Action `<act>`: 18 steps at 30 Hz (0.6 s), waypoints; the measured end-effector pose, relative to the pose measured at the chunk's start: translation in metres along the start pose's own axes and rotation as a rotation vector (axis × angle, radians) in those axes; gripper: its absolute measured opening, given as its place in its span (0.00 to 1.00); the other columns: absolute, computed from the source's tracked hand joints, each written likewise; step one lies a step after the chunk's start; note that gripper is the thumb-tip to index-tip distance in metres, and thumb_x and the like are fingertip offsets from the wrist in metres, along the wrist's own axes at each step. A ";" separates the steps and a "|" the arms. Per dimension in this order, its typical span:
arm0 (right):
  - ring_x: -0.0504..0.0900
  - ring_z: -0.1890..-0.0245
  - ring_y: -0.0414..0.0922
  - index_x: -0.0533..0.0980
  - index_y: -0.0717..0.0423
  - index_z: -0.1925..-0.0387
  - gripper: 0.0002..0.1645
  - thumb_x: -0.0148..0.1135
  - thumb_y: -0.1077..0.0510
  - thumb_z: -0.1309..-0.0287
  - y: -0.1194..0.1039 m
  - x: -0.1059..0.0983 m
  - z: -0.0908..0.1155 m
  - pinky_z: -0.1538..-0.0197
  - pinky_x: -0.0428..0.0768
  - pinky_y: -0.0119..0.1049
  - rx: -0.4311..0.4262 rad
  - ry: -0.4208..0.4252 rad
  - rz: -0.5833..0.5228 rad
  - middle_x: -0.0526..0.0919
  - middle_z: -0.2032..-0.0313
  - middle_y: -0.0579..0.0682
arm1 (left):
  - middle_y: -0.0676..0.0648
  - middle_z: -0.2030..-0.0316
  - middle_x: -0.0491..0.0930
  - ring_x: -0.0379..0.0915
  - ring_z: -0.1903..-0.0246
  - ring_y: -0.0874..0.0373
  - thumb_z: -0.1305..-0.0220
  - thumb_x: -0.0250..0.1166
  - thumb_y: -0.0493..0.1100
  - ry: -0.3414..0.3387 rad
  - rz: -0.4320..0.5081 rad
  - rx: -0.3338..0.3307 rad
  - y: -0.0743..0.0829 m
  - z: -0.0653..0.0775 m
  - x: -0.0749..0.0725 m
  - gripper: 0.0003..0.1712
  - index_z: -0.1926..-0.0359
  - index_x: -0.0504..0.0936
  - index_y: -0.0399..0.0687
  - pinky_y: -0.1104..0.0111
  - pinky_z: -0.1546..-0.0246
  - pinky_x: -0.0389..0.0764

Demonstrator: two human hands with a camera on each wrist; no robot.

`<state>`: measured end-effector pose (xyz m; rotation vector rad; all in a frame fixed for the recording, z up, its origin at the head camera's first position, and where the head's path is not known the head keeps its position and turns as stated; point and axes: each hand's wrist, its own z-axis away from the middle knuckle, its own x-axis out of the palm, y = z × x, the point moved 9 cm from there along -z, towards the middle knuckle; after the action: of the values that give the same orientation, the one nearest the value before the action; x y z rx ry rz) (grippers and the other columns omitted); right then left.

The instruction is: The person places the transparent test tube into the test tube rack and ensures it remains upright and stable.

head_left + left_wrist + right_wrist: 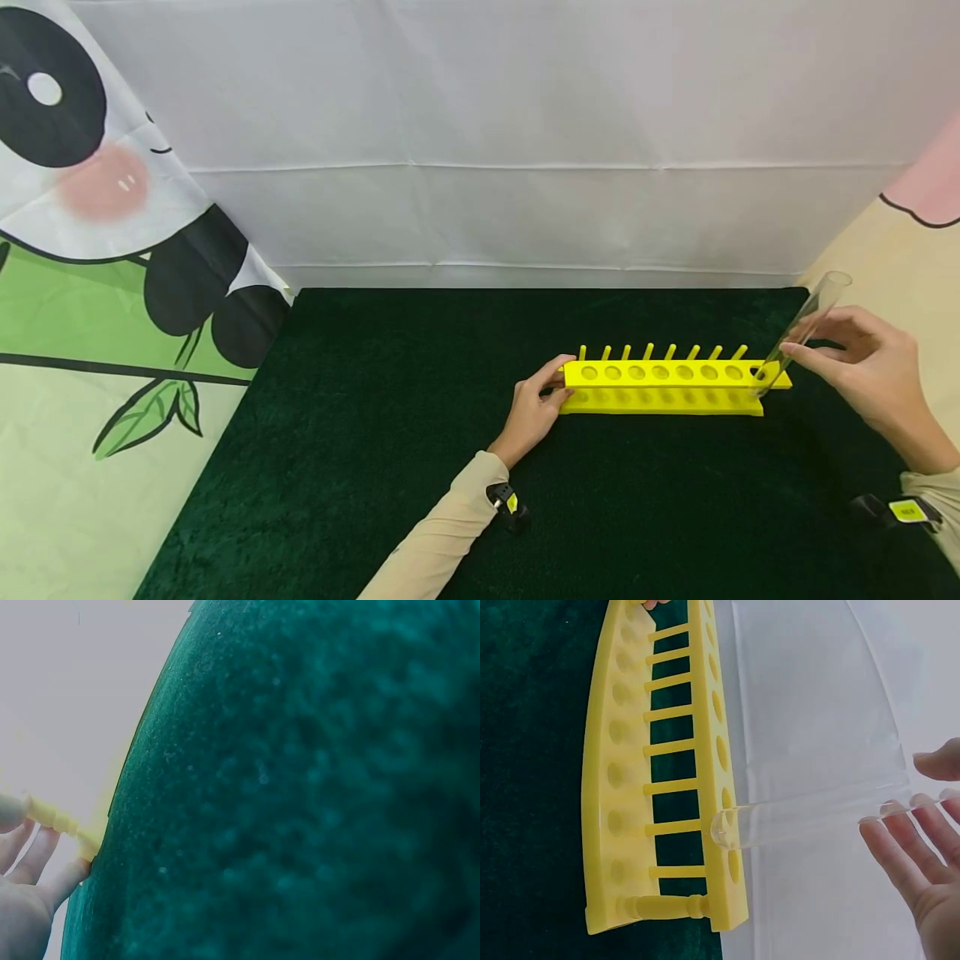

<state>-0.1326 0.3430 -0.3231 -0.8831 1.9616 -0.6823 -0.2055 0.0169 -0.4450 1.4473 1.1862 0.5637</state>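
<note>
A yellow test tube rack (660, 375) stands on the dark green cloth, with a row of round holes on top and a row of thin pegs behind. My left hand (531, 410) grips its left end; in the left wrist view, thumb and fingers (64, 885) are around the end post. My right hand (873, 375) pinches a clear glass test tube (806, 325) between thumb and fingers. The tube leans, its mouth up and to the right. Its rounded bottom (724, 829) is right at the holes near the rack's right end in the right wrist view.
Dark green cloth (360, 417) covers the table. A white sheet (450, 217) hangs behind it. Printed cloth with a cartoon panda (90, 192) borders the left side, and a beige and pink cloth (907, 242) the right.
</note>
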 end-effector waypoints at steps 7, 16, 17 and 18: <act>0.78 0.64 0.35 0.72 0.73 0.60 0.18 0.64 0.79 0.55 -0.003 -0.004 -0.002 0.58 0.75 0.17 -0.004 0.023 -0.003 0.78 0.63 0.43 | 0.46 0.46 0.75 0.75 0.53 0.57 0.37 0.56 0.26 -0.002 -0.005 -0.011 -0.007 0.000 0.002 0.29 0.38 0.70 0.52 0.69 0.55 0.79; 0.78 0.65 0.35 0.72 0.73 0.60 0.17 0.64 0.79 0.55 -0.009 -0.007 -0.001 0.58 0.75 0.17 -0.005 0.038 0.008 0.78 0.62 0.44 | 0.52 0.47 0.75 0.74 0.53 0.62 0.36 0.57 0.30 -0.002 -0.014 -0.006 -0.033 -0.002 0.006 0.31 0.37 0.68 0.63 0.70 0.56 0.79; 0.77 0.65 0.35 0.72 0.73 0.60 0.17 0.64 0.79 0.55 -0.009 -0.007 -0.001 0.58 0.74 0.17 -0.005 0.041 0.010 0.78 0.62 0.43 | 0.53 0.47 0.75 0.74 0.52 0.62 0.36 0.57 0.31 -0.005 -0.010 -0.004 -0.033 -0.001 0.006 0.30 0.37 0.68 0.64 0.71 0.56 0.79; 0.77 0.65 0.34 0.72 0.73 0.59 0.18 0.63 0.79 0.55 -0.010 -0.008 0.000 0.58 0.74 0.16 -0.006 0.043 0.009 0.78 0.62 0.43 | 0.54 0.47 0.74 0.74 0.52 0.62 0.36 0.57 0.31 -0.009 -0.003 -0.004 -0.033 -0.001 0.006 0.30 0.37 0.68 0.64 0.71 0.55 0.78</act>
<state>-0.1270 0.3433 -0.3121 -0.8686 2.0057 -0.6960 -0.2156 0.0184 -0.4774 1.4426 1.1800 0.5567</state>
